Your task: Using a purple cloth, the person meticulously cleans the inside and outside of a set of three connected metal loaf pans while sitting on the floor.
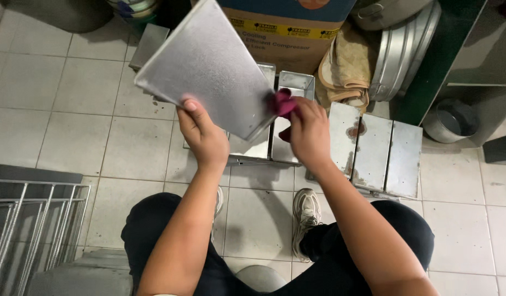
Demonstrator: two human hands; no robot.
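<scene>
My left hand (201, 134) grips the near edge of a flat rectangular metal tray (206, 66), held tilted above the tiled floor. My right hand (309, 131) is closed on a dark red cloth (284, 103), which presses against the tray's right corner. Below the tray, metal loaf tins (292, 87) stand on the floor, partly hidden by it.
A joined set of upturned metal tins (376, 151) lies to the right. A cardboard box (288, 33), a beige towel (349, 68), large metal tubs (403, 46) and a small pot (450, 120) line the back. A wire rack (34, 219) stands at left. My shoes (306, 211) rest on the tiles.
</scene>
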